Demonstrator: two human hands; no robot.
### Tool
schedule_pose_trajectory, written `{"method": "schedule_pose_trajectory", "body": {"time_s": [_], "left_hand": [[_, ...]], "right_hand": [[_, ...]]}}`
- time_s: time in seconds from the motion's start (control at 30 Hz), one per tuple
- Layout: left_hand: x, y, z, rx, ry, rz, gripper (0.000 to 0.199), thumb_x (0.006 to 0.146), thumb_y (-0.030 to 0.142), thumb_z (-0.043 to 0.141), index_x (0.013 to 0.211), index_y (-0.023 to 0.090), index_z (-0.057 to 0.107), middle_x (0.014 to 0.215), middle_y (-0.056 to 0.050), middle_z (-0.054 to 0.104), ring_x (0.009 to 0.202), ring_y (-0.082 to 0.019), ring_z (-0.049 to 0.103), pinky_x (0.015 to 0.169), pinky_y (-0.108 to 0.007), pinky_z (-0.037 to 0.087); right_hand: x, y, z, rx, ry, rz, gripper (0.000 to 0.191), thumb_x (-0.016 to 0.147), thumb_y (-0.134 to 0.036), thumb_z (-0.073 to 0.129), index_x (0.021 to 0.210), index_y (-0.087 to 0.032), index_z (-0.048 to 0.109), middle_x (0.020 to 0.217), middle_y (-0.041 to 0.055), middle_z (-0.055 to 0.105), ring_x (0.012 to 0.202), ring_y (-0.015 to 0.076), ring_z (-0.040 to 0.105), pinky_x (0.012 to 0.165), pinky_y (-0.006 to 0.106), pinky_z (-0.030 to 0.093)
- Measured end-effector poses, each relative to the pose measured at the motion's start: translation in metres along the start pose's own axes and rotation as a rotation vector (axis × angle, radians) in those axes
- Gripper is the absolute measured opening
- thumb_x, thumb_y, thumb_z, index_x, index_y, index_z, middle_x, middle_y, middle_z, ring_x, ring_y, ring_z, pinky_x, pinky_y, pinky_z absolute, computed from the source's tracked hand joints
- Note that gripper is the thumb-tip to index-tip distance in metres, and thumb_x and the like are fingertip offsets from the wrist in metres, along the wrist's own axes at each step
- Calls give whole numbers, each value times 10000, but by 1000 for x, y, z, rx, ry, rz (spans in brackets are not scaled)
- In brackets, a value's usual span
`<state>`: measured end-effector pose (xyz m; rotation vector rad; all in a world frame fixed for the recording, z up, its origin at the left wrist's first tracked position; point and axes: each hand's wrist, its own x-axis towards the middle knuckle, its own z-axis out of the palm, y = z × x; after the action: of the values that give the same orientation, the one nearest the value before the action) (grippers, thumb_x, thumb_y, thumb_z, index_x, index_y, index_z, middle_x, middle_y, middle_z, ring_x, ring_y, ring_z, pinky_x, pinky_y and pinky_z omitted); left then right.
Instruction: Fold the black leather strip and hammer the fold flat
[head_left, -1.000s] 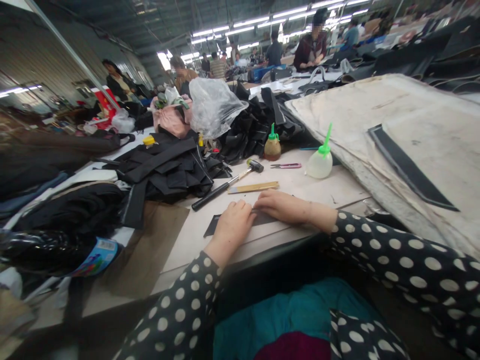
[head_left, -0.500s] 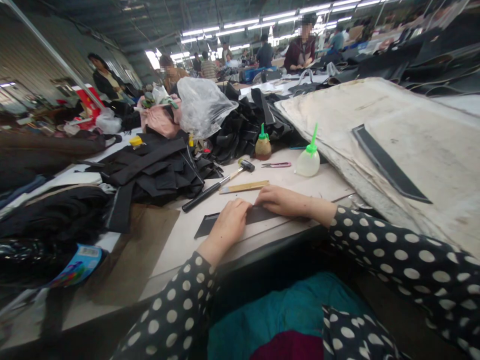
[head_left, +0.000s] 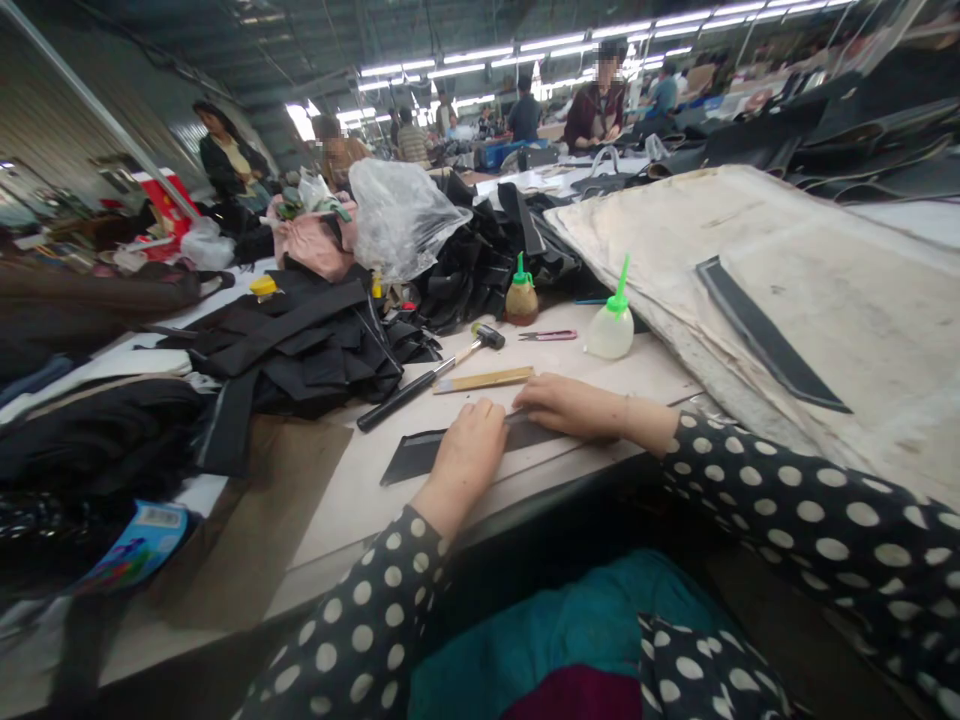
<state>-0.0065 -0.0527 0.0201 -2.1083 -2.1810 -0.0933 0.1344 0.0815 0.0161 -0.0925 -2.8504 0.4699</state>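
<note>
Head view: my left hand [head_left: 466, 452] and right hand [head_left: 568, 404] press flat on a dark strip [head_left: 420, 455]. It is long, thin, matte black, lying flat on the table [head_left: 360, 480]

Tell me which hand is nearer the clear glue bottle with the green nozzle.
Right. The right hand presses the dark strip just in front of the bottle; the left hand rests on the strip farther toward the person's left.
</note>
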Motion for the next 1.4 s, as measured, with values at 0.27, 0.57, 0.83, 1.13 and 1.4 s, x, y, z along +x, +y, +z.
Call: {"method": "schedule_pose_trajectory", "body": {"time_s": [0.27,0.57,0.83,1.13,1.4], "left_hand": [[5,-1,4,-217,25,57,272,836,84,402,1054,187,530,1032,-52,550,981,-181,492,887,-308,411],[5,6,0,-63,-29,161,271,851,71,352,1002,186,545,998,-47,559,919,-192,482,811,-309,437],[17,19,-1,21,-28,131,194,891,151,356,934,152,545,909,-74,557,876,-215,499,751,-330,447],[20,14,0,-176,-3,80,163,859,169,437,990,174,534,994,-57,555,963,-182,500,862,-313,413],[26,19,-2,-261,-47,116,339,825,54,359,1080,195,533,1077,-59,557,1041,-168,488,913,-303,405]], "right_hand": [[-18,14,-6,36,26,15,249,823,-145,506,1059,-153,584,997,91,583,944,202,522,872,361,419],[-14,3,-6,-152,-16,-89,199,834,-99,451,928,-130,623,898,96,594,877,197,509,819,346,428],[-17,2,-7,-106,-18,-11,209,823,-91,459,951,-128,621,932,96,596,879,191,515,827,328,426],[-34,22,-20,13,-41,134,271,818,-190,524,1077,-142,586,979,99,580,929,207,533,848,349,426],[-37,30,-22,23,12,146,257,884,-247,453,1054,-145,616,986,99,588,909,189,553,842,327,434]]}}
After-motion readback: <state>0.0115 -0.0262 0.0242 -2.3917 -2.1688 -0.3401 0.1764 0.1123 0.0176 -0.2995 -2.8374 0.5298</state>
